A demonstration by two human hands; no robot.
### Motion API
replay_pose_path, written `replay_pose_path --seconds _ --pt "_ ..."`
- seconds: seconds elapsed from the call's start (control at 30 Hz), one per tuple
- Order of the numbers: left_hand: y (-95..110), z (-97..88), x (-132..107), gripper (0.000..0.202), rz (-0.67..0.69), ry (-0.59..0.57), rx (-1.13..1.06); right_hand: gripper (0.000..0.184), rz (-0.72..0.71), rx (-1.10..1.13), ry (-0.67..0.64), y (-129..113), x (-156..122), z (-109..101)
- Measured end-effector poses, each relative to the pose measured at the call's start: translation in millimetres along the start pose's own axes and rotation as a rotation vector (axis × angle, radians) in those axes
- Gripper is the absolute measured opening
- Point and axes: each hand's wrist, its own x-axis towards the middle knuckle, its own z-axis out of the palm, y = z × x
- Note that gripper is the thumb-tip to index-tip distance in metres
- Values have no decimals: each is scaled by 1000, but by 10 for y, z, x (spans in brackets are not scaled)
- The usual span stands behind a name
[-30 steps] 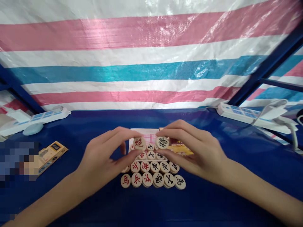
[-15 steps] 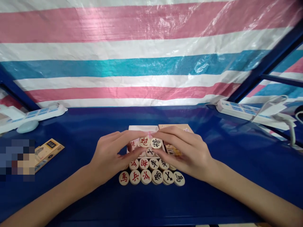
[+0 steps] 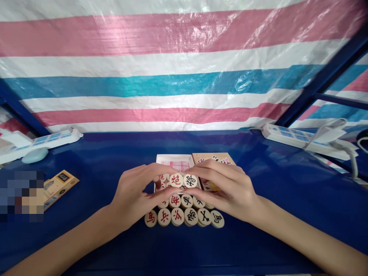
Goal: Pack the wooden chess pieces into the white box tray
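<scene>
My left hand (image 3: 132, 197) pinches a round Chinese chess piece with a red character (image 3: 176, 179) between thumb and fingers. Beside it, my right hand (image 3: 234, 191) is closed the same way on a chess piece with a black character (image 3: 190, 180). Both pieces face me, side by side, over the near part of a white box (image 3: 160, 158) that has more pieces in it. In front of the box, stacked pieces form two rows; the nearer row has red-marked pieces (image 3: 164, 217) to the left and black-marked pieces (image 3: 204, 217) to the right. My fingers partly hide the farther row.
A printed cardboard lid (image 3: 198, 156) lies right of the white box on the blue table (image 3: 115, 157). Power strips sit at the back left (image 3: 54, 140) and back right (image 3: 287, 134), near a pale mouse (image 3: 35, 155). A tan printed box (image 3: 61, 186) is at left. Striped sheeting hangs behind.
Both hands have come slightly nearer with the two pieces, uncovering more of the white box and the lid. The camera view has shifted a little.
</scene>
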Motion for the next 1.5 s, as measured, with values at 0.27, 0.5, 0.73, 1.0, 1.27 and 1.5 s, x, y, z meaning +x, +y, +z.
replay_pose_path --seconds 0.27,0.5,0.73,1.0,1.27,1.5 --pt "-21 12 -37 26 -60 -23 -17 43 11 0 13 -4 -10 3" --pt "-30 24 -19 28 -81 -48 -21 43 9 -7 34 -19 18 8" --pt "-38 16 5 27 -94 -60 2 43 19 7 19 -8 7 9" --pt "-42 20 -21 26 -38 -30 12 41 28 44 28 -32 42 -3" --pt "-82 23 -19 31 -17 -19 -10 43 6 50 24 -18 39 12" --pt "-48 18 -7 25 -9 -30 -23 41 4 60 34 -15 31 26"
